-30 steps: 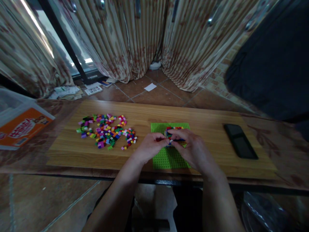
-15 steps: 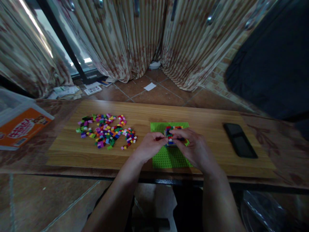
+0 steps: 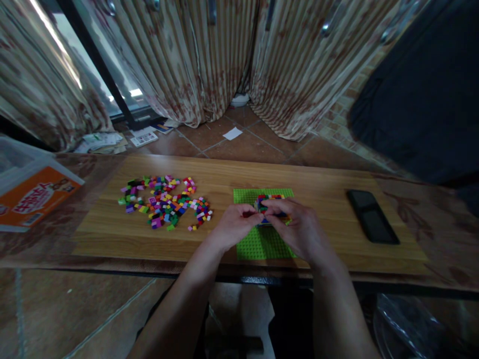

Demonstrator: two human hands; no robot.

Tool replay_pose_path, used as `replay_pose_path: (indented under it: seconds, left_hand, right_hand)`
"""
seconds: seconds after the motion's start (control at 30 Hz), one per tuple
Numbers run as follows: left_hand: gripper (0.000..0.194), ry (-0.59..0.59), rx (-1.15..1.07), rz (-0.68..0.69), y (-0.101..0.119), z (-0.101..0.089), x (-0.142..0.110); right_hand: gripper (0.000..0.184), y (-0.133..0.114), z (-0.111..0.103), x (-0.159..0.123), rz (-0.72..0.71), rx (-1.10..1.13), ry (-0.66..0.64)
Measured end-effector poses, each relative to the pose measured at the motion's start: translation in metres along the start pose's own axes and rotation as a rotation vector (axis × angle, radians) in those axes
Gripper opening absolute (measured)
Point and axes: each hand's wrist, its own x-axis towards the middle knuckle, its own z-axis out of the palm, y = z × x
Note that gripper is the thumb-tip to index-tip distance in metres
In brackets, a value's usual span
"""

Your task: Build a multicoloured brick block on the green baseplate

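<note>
On a bright green studded baseplate (image 3: 249, 249) stands a small boxy structure of multicoloured toy building bricks (image 3: 270, 197), with red, orange and blue showing along its top. My left hand (image 3: 237, 224) has its thumb and fingers closed at the structure's near left side. From the right, my right hand (image 3: 299, 224) closes its thumb and index finger on the near top edge. The fingertips of both hands almost meet there and cover much of the near face. Whether a loose brick sits between them is hidden.
Loose coloured bricks (image 3: 175, 203) lie spread over the left part of the wooden board (image 3: 224, 174). A black phone (image 3: 372, 217) rests at the right. A clear tub with an orange label (image 3: 39, 197) stands at the far left.
My left fingertips have shifted slightly right, towards the right hand's fingertips. A pale brick seen between the hands before is now covered. The loose bricks and phone stay put.
</note>
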Motion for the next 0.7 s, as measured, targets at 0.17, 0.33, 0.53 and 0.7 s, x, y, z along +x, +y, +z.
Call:
replay_pose_path:
  seconds: [0.17, 0.33, 0.53, 0.7]
  left_hand:
    - [0.018, 0.009, 0.037, 0.035, 0.0012, 0.0004, 0.0010]
    - [0.016, 0.007, 0.043, 0.050, 0.0022, 0.0003, 0.0016]
    - [0.014, 0.018, 0.029, 0.043, -0.0011, 0.0004, 0.0050]
    - [0.015, 0.021, 0.056, 0.070, -0.0007, -0.0009, 0.0054]
  right_hand:
    - [0.025, 0.0018, 0.0001, -0.0006, 0.010, 0.008, -0.001]
    - [0.021, 0.0008, 0.0008, 0.0003, 0.034, 0.005, 0.011]
    - [0.013, -0.0014, 0.0025, 0.0007, 0.047, 0.017, 0.022]
    - [0.012, -0.0017, 0.0032, 0.0013, 0.050, 0.056, 0.026]
